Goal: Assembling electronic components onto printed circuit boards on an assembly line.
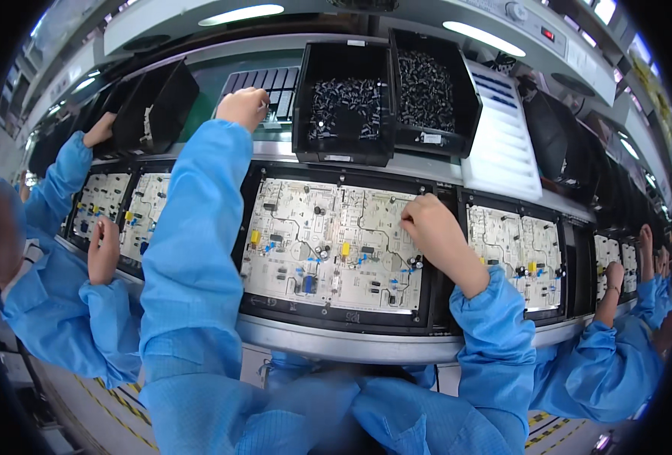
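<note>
My left hand (243, 108) reaches over a pale tray holding rows of dark rectangular parts (264, 79). Its fingers are curled closed at the tray's near side; whatever they hold is hidden. Lower and to the right, my right hand (438, 233) is over the upper right part of a white circuit board (359, 287). Thumb and fingertips are pinched together there, and I cannot make out anything between them. Left of that board lies a similar circuit board (279, 262); a black frame (306, 309) holds both. Yellow, blue and black components stand on them.
Two black bins, a left one (343, 158) and a right one (457, 142), hold many small black parts behind the boards. Right of them lies a white slotted tray (499, 167). More framed boards (537, 235) line the metal-edged rail. Co-workers in blue sleeves work on both sides.
</note>
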Tool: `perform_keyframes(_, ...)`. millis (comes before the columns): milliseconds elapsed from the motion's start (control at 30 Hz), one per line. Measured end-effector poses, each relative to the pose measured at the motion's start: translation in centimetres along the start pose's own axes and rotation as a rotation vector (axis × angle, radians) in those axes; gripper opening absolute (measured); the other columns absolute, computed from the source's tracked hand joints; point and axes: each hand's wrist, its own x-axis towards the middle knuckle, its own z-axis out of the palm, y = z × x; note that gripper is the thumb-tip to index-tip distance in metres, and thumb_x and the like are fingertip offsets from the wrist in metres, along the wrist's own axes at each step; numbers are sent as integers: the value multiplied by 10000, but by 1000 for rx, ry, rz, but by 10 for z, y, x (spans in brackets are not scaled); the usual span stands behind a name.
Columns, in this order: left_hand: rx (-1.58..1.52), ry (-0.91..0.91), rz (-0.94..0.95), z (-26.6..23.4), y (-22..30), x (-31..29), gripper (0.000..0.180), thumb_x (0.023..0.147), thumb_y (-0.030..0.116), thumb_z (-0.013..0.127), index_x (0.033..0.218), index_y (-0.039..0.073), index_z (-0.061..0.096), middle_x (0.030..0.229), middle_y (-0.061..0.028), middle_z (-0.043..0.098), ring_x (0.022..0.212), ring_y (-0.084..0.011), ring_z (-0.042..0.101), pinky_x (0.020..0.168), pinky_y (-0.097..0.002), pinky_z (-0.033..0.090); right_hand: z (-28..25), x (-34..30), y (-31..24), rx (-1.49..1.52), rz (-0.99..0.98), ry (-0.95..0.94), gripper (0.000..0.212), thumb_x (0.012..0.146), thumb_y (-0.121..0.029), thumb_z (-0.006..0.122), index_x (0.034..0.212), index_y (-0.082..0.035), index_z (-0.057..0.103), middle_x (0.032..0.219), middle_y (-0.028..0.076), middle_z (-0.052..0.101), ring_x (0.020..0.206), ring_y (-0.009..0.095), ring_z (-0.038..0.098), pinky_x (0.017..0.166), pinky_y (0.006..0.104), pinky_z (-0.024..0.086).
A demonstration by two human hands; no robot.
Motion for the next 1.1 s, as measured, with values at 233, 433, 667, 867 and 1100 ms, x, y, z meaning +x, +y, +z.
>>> perform_keyframes(233, 268, -146, -9, 26, 2, 41, 101, 777, 131, 584, 877, 135, 595, 938, -46, 625, 939, -222, 600, 770, -350, 441, -38, 3, -2, 135, 27, 251, 244, 769, -87, 657, 993, -17, 591, 807, 130, 587, 729, 245, 586, 657, 328, 470)
perform_keyframes(433, 466, -148, 197, 30, 3, 47, 89, 808, 121, 541, 870, 126, 605, 895, -37, 633, 909, -186, 606, 770, -313, 426, -107, 43, 95, -268, 109, 535, 154, 809, -41, 570, 958, -11, 592, 768, 115, 614, 700, 225, 596, 648, 317, 473)
perform_keyframes(667, 267, 89, 218, 7, 2, 28, 97, 758, 145, 611, 826, 107, 553, 811, -55, 590, 841, -225, 586, 741, -335, 430, -90, 113, 255, -270, 237, 628, 178, 774, -84, 594, 935, -8, 588, 901, 167, 607, 863, 288, 593, 787, 346, 472)
perform_keyframes(867, -424, 262, 100, -90, 70, -13, 178, 763, 101, 675, 874, 20, 562, 739, -100, 585, 694, -189, 585, 635, -284, 466, -75, 125, 349, -666, 359, 539, 256, 752, -170, 579, 887, 47, 557, 937, 262, 549, 855, 417, 547, 773, 448, 462)
perform_keyframes(1100, -646, -240, 341, -69, 150, -70, 182, 767, 118, 652, 927, 38, 618, 857, -84, 623, 787, -251, 585, 709, -342, 484, -86, 130, 353, -449, 470, 492, 337, 779, -240, 563, 973, 36, 572, 941, 250, 607, 916, 399, 575, 818, 439, 451)
